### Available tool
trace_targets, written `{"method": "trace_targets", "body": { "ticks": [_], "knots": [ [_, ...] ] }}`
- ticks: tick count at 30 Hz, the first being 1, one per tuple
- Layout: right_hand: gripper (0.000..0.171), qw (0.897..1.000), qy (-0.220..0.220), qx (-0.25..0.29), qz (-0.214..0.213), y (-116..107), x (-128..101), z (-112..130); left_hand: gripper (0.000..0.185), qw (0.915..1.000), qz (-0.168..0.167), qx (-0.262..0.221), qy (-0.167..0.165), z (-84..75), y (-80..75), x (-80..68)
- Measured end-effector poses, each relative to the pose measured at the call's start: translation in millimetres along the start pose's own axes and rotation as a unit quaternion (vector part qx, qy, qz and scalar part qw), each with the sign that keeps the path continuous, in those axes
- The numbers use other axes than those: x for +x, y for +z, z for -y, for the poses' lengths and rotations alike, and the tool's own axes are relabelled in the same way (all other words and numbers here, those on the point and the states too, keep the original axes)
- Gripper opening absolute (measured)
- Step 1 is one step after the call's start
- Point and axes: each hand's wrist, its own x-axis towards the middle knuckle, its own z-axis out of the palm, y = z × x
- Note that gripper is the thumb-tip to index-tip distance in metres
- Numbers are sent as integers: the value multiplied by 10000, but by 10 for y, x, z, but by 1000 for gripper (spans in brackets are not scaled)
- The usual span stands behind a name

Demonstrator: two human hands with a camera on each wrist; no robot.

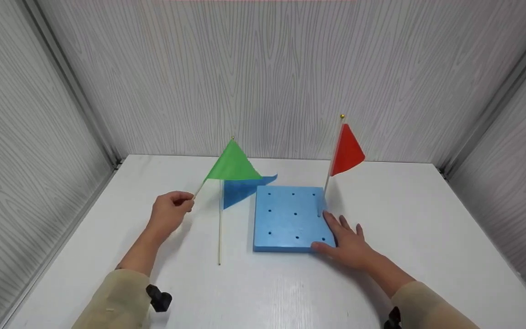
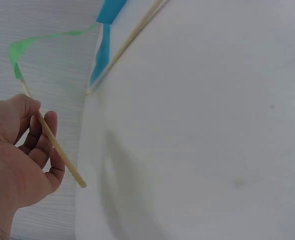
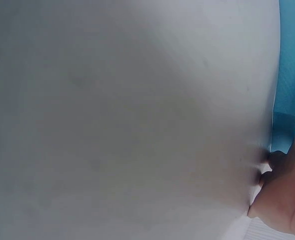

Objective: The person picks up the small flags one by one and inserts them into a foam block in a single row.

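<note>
My left hand (image 1: pixel 170 212) pinches the thin wooden stick of a green flag (image 1: pixel 234 162) between thumb and fingers. The flag is tilted to the right, raised above the table, and the stick's lower end (image 2: pixel 80 181) sticks out below the fingers in the left wrist view. A blue flag (image 1: pixel 239 191) lies on the table behind it, its stick pointing toward me. My right hand (image 1: pixel 349 246) rests against the near right corner of a blue board (image 1: pixel 283 224) with several holes, fingers spread along its edge. A red flag (image 1: pixel 347 153) stands in a right-side hole, leaning slightly right.
The white table (image 1: pixel 226 297) is closed in by a grey wood-grain back panel (image 1: pixel 263 82) and side panels (image 1: pixel 25 151). In the right wrist view, mostly tabletop shows, with the board's side (image 3: pixel 289 75) at the right edge.
</note>
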Motion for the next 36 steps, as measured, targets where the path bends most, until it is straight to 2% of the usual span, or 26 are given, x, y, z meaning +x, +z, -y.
{"method": "trace_targets", "body": {
  "ticks": [9,17,24,29,36],
  "knots": [
    [113,10000,-27,6,8,18,17,22,26,9992,-242,-294,85,-379,97,14],
    [113,9999,-99,58,-44,38,22,36,24,9965,-241,-610,520,-680,245,31],
    [112,10000,-11,21,-5,37,8,81,29,9920,-34,-1002,763,-943,463,50],
    [113,10000,7,63,14,46,4,89,26,9873,129,-1294,913,-1115,630,32],
    [114,9999,29,96,-17,65,-1,105,22,9803,263,-1609,1112,-1255,925,21]
  ]
}}
